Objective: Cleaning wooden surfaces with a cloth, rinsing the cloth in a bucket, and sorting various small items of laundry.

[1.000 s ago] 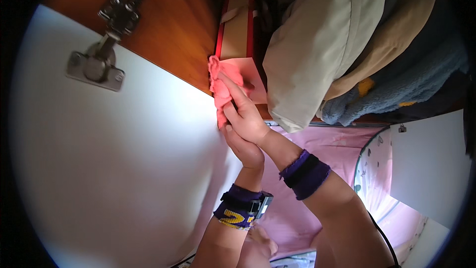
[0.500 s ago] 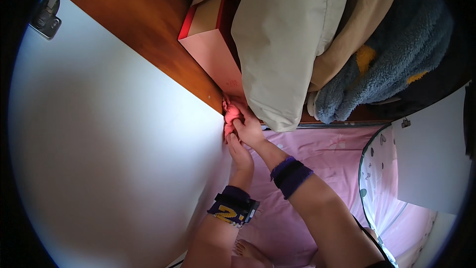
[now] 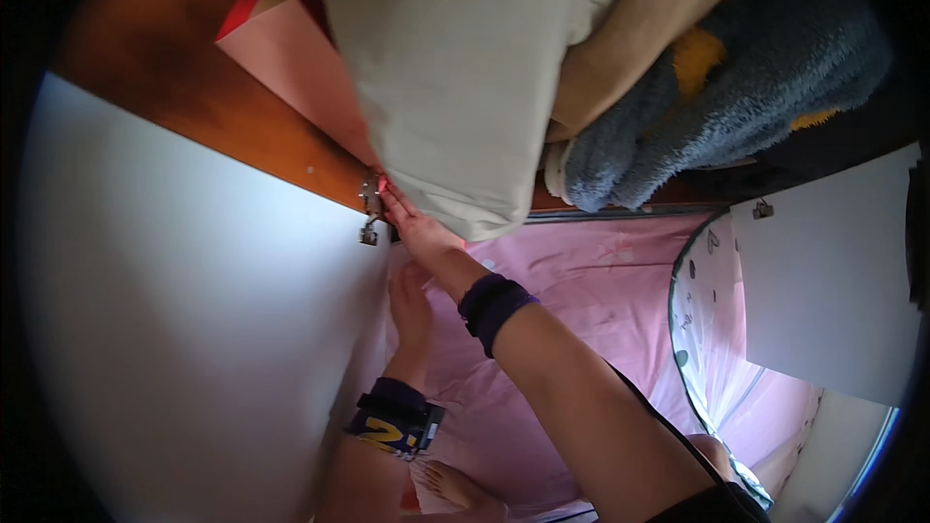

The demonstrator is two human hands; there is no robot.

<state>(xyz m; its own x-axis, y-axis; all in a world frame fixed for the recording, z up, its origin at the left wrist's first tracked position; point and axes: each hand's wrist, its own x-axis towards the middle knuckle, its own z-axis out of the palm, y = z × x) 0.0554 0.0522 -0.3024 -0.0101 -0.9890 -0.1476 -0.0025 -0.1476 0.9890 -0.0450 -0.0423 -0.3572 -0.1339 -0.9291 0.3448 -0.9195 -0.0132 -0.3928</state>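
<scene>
My right hand (image 3: 426,235) reaches up to the cabinet corner beside the metal hinge (image 3: 368,208), its fingers long and close together. A small part of a coral-red cloth (image 3: 383,184) shows at its fingertips, pressed to the wooden cabinet panel (image 3: 291,150); the rest is hidden under the hand. Just below, my left hand (image 3: 411,302) is raised near the white door's (image 3: 194,310) edge, fingers stretched, slightly blurred, with nothing visible in it. A light beige cloth item (image 3: 446,87) hangs over the shelf edge, right beside my right hand.
A pink and red box (image 3: 300,58) stands behind the beige item. To the right are a tan garment (image 3: 620,58) and a fluffy grey-blue blanket (image 3: 649,136). Below lies a pink bed sheet (image 3: 581,329), with a net tent (image 3: 712,300) and another white door (image 3: 833,281) at right.
My hands have parted: the left has dropped away from the cloth, while the right has pushed it into the corner. The view has shifted, and the hinge now shows beside my fingers.
</scene>
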